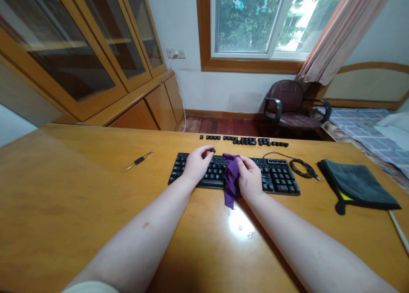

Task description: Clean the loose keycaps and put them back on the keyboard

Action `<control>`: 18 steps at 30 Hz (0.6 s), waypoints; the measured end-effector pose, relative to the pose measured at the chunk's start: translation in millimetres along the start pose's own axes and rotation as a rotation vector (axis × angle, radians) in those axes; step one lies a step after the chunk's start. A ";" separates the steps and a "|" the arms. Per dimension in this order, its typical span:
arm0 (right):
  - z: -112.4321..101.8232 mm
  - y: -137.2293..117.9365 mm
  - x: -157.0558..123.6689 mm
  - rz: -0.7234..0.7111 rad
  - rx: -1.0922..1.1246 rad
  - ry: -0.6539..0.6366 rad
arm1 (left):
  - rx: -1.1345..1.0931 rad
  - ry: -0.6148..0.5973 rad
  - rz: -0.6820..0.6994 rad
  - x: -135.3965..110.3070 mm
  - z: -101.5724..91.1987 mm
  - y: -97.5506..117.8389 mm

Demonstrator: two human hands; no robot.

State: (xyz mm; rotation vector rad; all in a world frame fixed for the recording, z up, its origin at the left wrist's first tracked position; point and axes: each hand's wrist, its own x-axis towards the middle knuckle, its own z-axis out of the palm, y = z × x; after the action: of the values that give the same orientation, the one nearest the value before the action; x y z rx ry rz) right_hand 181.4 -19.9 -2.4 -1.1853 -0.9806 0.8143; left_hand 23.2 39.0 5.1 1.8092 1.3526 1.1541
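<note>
With the keyboard (215,172) taken as the centre of the clock and twelve pointing away from the person, the left hand (197,163) rests over its ten o'clock side, thumb and forefinger pinching a small black keycap (213,150) near the far edge. The right hand (250,178), just past centre towards three, has its fingers closed on the upper part of a purple cloth (231,178), whose loose end droops over the keyboard's near edge to the table (96,190) at six.

The keycap looks stiff, very light and smooth, so it could slip or spin; its opposite side walls probably give the best pinch. The cloth seems thin, soft and limp, best bunched close to the fingertips. The keyboard appears rigid and fairly light; it would be steadiest held at its three and nine o'clock ends.

Loose keycaps (248,141) line the table from twelve to one. A slim clear tool (139,160) with a black middle lies towards ten, a coiled cable (311,172) sits between two and three, and a folded grey cloth (361,182) lies farther out at three.
</note>
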 end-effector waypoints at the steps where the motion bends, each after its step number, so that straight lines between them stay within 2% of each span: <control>1: -0.2 0.1 0.2 -0.004 -0.001 -0.003 | 0.134 -0.049 0.070 -1.1 0.0 -1.4; 3: -0.6 0.6 0.5 -0.016 -0.012 -0.005 | 0.350 -0.140 0.192 -3.8 1.7 -2.5; 6: -1.1 2.6 1.0 -0.034 -0.025 -0.005 | 0.514 -0.226 0.266 -6.3 4.9 -2.2; 12: -1.5 6.2 1.2 -0.027 -0.013 -0.002 | 0.592 -0.236 0.270 -6.2 6.0 -3.6; 18: -0.9 0.9 0.7 -0.033 -0.039 -0.003 | 0.576 -0.251 0.262 -6.9 6.5 -4.3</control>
State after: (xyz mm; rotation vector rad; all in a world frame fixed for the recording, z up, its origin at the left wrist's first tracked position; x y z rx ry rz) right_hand 182.4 -19.3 -3.2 -1.1987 -1.0201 0.7740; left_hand 26.3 34.0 -3.4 2.5038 1.4187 0.6523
